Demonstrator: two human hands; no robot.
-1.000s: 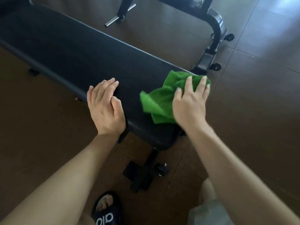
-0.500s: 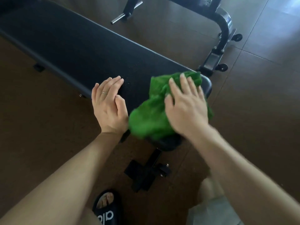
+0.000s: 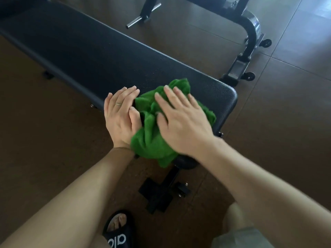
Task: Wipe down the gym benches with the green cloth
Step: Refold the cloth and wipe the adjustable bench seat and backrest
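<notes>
R hand (image 3: 180,122) flat on green cloth (image 3: 152,138), fingers straight and spread, pressing down, nothing curled round it. Vs 0.5 s ago: I see the cloth swept toward 9 o'clock across the counter (image 3: 107,56); its edge now touches my L hand (image 3: 120,117), where a gap showed before. 1.0 s ago the cloth sat out at the counter's 3 o'clock end corner; that corner is now bare black pad. Cloth more bunched than earlier, lower fold hanging over the near (6 o'clock) edge of the counter.

L hand flat on the pad near the front edge, fingers straight and together, thumb alongside cloth, holding nothing. Ring (image 3: 118,104) visible on one finger. L hand pos. approx. unchanged over all three frames.

R fingertips slightly motion-blurred.

Other: counter foot/bracket (image 3: 161,194) on the floor at 6 o'clock below the cloth. Black slide sandal (image 3: 118,231) at 6–7 o'clock, bottom edge. Second machine's frame w/ small wheels (image 3: 250,51) at 1–2 o'clock; chrome bar end (image 3: 136,22) at 12 o'clock. Brown tiled floor (image 3: 286,122).
</notes>
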